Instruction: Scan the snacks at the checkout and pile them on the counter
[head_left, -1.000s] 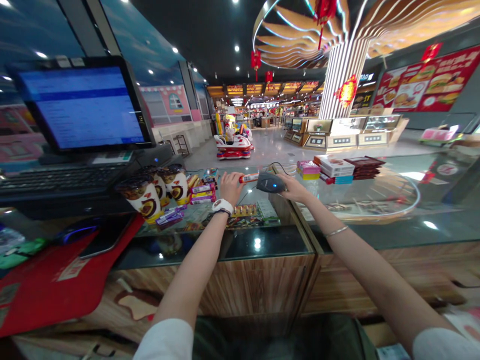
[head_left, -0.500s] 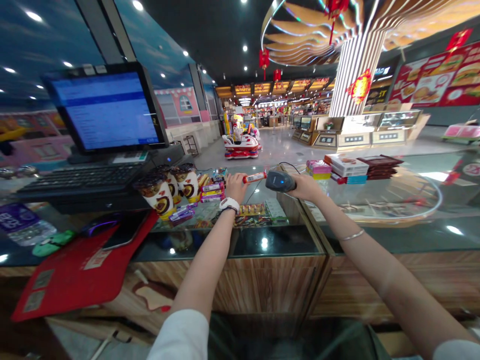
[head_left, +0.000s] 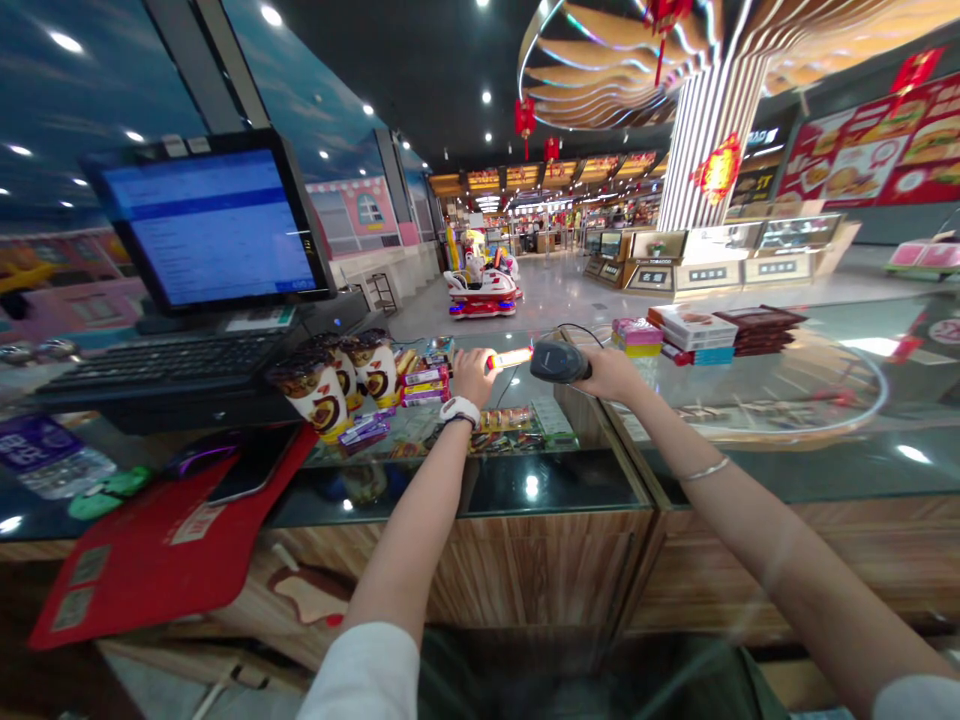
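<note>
Glass tabletop (head_left: 495, 487) up front, big bright hall (head_left: 570, 292) beyond the scanner (head_left: 556, 362). Left hand (head_left: 474, 376) is closed around one end of a red-tipped tube (head_left: 513, 357), right hand (head_left: 611, 374) is wrapped around the scanner's grip, so the hands are apart with the scanner's nose and the tube between them. Tube's just left of the scanner, glowing bright along its side; can't tell if they touch.

I'd keep both steady, leave a small gap, and keep fingers off the barcode (can't make it out). No read? Roll the tube slightly.

Further left of the scanner it's crowded: candy packs (head_left: 425, 385), printed cups (head_left: 322, 398), keyboard (head_left: 169, 362), monitor (head_left: 214, 235). Stacked boxes (head_left: 694, 328) sit right of it. Dark cable (head_left: 581, 329) behind it might snag, so mind that.
</note>
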